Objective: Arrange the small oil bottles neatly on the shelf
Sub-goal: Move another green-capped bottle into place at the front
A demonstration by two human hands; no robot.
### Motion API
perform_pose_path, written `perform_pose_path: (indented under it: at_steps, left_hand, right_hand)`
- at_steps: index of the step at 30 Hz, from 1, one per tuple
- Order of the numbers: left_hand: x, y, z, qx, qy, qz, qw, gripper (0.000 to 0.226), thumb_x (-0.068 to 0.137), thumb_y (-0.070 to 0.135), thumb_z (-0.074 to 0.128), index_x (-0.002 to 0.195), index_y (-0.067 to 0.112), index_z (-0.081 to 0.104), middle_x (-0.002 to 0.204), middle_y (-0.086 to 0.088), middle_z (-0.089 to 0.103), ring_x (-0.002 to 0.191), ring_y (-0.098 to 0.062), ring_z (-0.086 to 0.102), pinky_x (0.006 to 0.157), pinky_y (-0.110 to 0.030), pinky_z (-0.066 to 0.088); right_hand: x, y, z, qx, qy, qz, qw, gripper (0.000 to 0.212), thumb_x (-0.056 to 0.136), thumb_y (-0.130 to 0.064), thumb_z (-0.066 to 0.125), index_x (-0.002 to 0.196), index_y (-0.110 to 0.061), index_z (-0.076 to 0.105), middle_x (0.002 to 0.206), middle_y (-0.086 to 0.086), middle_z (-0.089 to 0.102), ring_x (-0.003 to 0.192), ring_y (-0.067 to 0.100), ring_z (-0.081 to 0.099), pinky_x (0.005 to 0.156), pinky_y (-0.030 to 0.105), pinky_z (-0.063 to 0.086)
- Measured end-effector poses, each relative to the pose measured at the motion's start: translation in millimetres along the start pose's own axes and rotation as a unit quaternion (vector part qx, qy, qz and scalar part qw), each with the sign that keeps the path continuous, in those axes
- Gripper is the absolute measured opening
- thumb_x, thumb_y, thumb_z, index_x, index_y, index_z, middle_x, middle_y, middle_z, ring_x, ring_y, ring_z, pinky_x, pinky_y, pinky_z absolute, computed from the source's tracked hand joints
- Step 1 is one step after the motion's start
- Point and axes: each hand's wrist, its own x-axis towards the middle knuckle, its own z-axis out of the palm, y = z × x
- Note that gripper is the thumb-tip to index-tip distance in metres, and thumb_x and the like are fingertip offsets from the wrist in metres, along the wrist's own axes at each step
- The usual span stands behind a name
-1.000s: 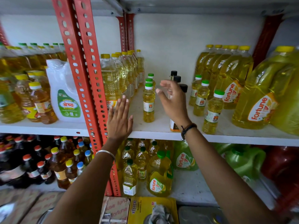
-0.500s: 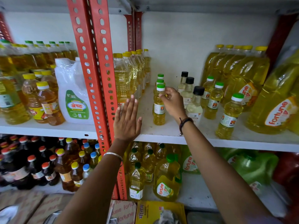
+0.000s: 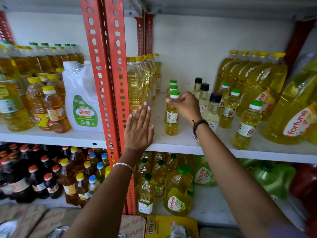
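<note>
Right hand [image 3: 186,105] fingers pinched on front bottle [image 3: 172,115] at neck, mid-shelf [image 3: 171,143] near front edge. Left hand [image 3: 139,129] flat, fingers together, empty. Bottle likely light, smooth plastic — top-heavy grip; hold body lower.

1. My left hand [image 3: 139,130] is flat and open, fingers straight and close together, pointing up and away from me, thumb out to the right.
2. My right hand [image 3: 186,105] reaches further forward, up and right of the left, fingers curled in a pinch.
3. Both forearms are extended; a band circles each wrist.
</note>
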Motion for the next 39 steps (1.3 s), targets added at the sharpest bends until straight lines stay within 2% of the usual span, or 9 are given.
perform_pose_path:
  at_steps: [3,5,8,10,12,16,21,34,39]
  left_hand:
    - [-1,0,1,-0.006,0.006,-0.002,1.000,0.061,0.097,0.036,0.025,0.151,0.007,0.023,0.161,-0.003,0.003,0.148,-0.018,0.010,0.119,-0.036,-0.003]
    - [0,0,1,-0.010,0.006,-0.004,1.000,0.061,0.097,0.036,0.026,0.151,0.007,0.022,0.161,-0.003,0.003,0.148,-0.018,0.010,0.119,-0.036,-0.002]
    - [0,0,1,-0.016,0.006,-0.005,1.000,0.061,0.097,0.036,0.026,0.151,0.007,0.022,0.161,-0.003,0.003,0.148,-0.018,0.011,0.119,-0.036,-0.002]
    - [0,0,2,-0.017,0.004,-0.005,1.000,0.061,0.097,0.036,0.025,0.151,0.007,0.021,0.161,-0.003,0.005,0.148,-0.018,0.012,0.119,-0.037,-0.002]
    - [0,0,1,-0.018,0.002,-0.006,1.000,0.061,0.097,0.036,0.026,0.151,0.007,0.023,0.160,-0.005,0.011,0.148,-0.018,0.012,0.119,-0.036,-0.001]
    - [1,0,-2,-0.013,-0.005,-0.005,1.000,0.060,0.097,0.035,0.026,0.149,0.006,0.028,0.157,-0.008,0.022,0.147,-0.019,0.016,0.119,-0.036,-0.002]
    - [1,0,-2,-0.011,-0.007,-0.005,1.000,0.060,0.097,0.035,0.027,0.150,0.006,0.028,0.157,-0.008,0.022,0.147,-0.019,0.015,0.119,-0.036,-0.001]
    - [1,1,-4,-0.018,-0.014,-0.007,1.000,0.060,0.097,0.035,0.026,0.149,0.006,0.029,0.157,-0.007,0.022,0.146,-0.019,0.017,0.119,-0.036,0.001]
    - [1,1,-4,-0.024,-0.021,-0.010,0.999,0.060,0.097,0.035,0.025,0.150,0.006,0.028,0.157,-0.007,0.021,0.146,-0.019,0.017,0.119,-0.036,0.001]
  right_hand:
    - [4,0,0,0.053,-0.040,0.026,0.997,0.031,0.078,-0.026,0.073,0.103,-0.014,0.060,0.106,0.004,0.067,0.097,0.017,0.062,0.089,0.036,0.051]
    - [4,0,-1,0.073,-0.045,0.023,0.996,0.030,0.079,-0.017,0.071,0.107,-0.013,0.063,0.111,0.009,0.070,0.098,0.018,0.064,0.094,0.040,0.052]
    - [4,1,-2,0.077,-0.018,0.017,0.997,0.033,0.074,-0.017,0.076,0.104,-0.010,0.064,0.105,0.010,0.072,0.090,0.016,0.065,0.084,0.030,0.054]
    - [4,2,-2,0.074,0.006,0.025,0.997,0.035,0.071,-0.020,0.080,0.100,-0.011,0.063,0.095,0.005,0.070,0.082,0.012,0.063,0.069,0.018,0.049]
    - [3,3,0,0.076,0.026,0.034,0.996,0.038,0.068,-0.025,0.082,0.096,-0.011,0.061,0.091,0.002,0.066,0.078,0.010,0.060,0.063,0.014,0.044]
    - [-2,5,2,0.047,0.023,0.012,0.999,0.038,0.073,-0.036,0.077,0.096,-0.012,0.060,0.095,0.000,0.064,0.084,0.011,0.057,0.064,0.017,0.042]
    - [-5,9,2,0.037,0.011,0.003,0.999,0.033,0.081,-0.034,0.069,0.102,-0.009,0.066,0.109,0.007,0.069,0.094,0.015,0.060,0.078,0.025,0.042]
    - [-24,2,-8,0.012,0.009,-0.040,0.999,0.033,0.078,-0.038,0.072,0.097,-0.011,0.070,0.095,0.000,0.068,0.087,0.010,0.058,0.071,0.023,0.041]
    - [-32,1,-12,0.014,0.002,-0.052,0.999,0.032,0.077,-0.038,0.072,0.097,-0.012,0.070,0.093,-0.002,0.067,0.086,0.010,0.058,0.065,0.015,0.040]
